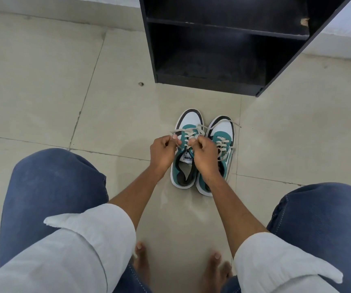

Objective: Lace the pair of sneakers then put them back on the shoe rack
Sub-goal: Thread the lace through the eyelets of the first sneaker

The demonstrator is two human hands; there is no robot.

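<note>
Where beige floor tiles (43, 85) meet a black rack (212, 60) (shelves bare), both hands (162, 153) pinch sneaker laces (191, 132).

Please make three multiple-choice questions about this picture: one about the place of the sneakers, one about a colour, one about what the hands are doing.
1. Where is the pair of sneakers?
A. on the floor before the shoe rack
B. on a shelf
C. on the knees

2. The sneakers' main side colour?
A. red
B. teal green
C. yellow

3. The left hand and right hand are:
A. resting open
B. each pinching the lace
C. lifting a shoe

Key: A, both soles rest on tiles; B, teal panels show; B, fingers closed on lace ends.
</note>
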